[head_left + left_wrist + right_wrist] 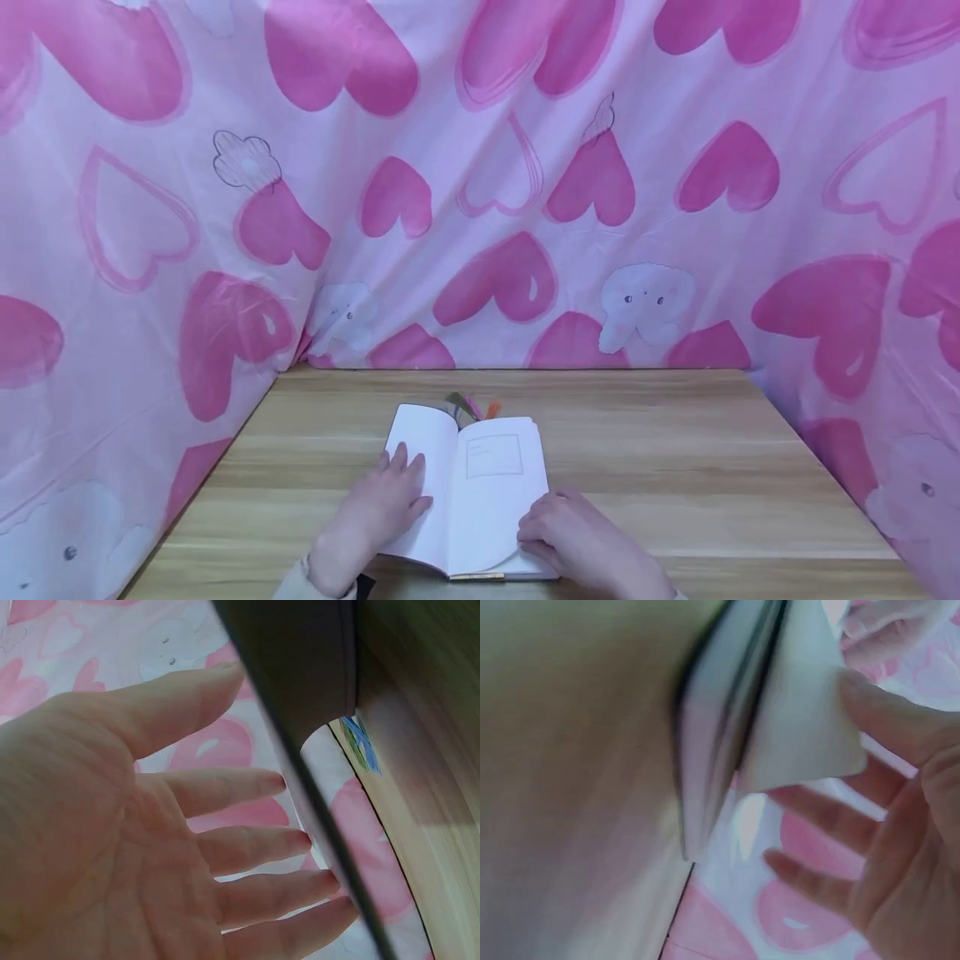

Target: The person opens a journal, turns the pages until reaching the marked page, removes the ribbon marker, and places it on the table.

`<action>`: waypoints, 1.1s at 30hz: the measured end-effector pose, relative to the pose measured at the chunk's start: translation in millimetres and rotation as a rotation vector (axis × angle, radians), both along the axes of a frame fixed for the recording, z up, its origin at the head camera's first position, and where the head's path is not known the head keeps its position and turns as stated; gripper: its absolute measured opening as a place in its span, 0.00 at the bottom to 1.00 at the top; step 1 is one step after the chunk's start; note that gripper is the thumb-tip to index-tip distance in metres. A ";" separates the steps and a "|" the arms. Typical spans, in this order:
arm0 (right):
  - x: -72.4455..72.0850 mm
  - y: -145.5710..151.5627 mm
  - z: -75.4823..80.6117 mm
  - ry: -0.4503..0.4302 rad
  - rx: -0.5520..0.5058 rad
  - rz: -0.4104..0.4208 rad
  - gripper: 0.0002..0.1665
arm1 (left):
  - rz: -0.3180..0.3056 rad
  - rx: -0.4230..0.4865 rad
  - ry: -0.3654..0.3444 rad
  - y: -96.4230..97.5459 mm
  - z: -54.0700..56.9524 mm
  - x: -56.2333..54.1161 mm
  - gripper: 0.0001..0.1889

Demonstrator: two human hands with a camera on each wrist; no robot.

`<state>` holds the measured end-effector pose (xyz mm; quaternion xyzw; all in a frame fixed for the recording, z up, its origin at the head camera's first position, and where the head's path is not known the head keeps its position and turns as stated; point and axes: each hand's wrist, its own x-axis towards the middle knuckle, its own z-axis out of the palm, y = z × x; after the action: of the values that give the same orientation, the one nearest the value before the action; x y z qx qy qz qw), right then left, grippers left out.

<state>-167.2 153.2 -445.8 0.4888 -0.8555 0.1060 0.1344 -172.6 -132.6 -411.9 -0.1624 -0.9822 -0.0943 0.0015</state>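
An open notebook (491,517) with white pages lies on the wooden table, a printed rectangle near the top of its right page. My left hand (378,504) rests on the left page (422,425) with its fingers spread and fairly straight. At the lower right corner, my right hand (577,533) pinches a page and lifts it, so its bottom edge curls up from those below. The right wrist view shows that page (802,735) between the thumb and fingers, beside the thick stack of pages (705,765).
Green, pink and orange tassels (492,409) stick out past the notebook's top edge. The wooden table (675,450) extends to both sides of the notebook. A pink curtain with hearts (495,283) hangs behind and along the sides.
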 end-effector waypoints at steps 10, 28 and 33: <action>4.0 -5.9 -4.6 0.086 -0.072 -0.026 0.14 | -0.006 -0.040 0.015 3.6 5.2 -0.7 0.30; -0.7 -20.6 20.3 0.006 -0.098 -0.006 0.15 | -0.101 0.012 0.034 -1.6 -1.3 10.3 0.28; -4.8 -30.3 20.4 0.033 -0.206 -0.037 0.13 | -0.101 0.031 0.063 -3.2 1.8 8.3 0.24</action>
<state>-172.0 122.8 -425.4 0.4580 -0.8466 0.1830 0.2000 -164.3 -135.7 -410.0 -0.2145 -0.9707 -0.1044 0.0302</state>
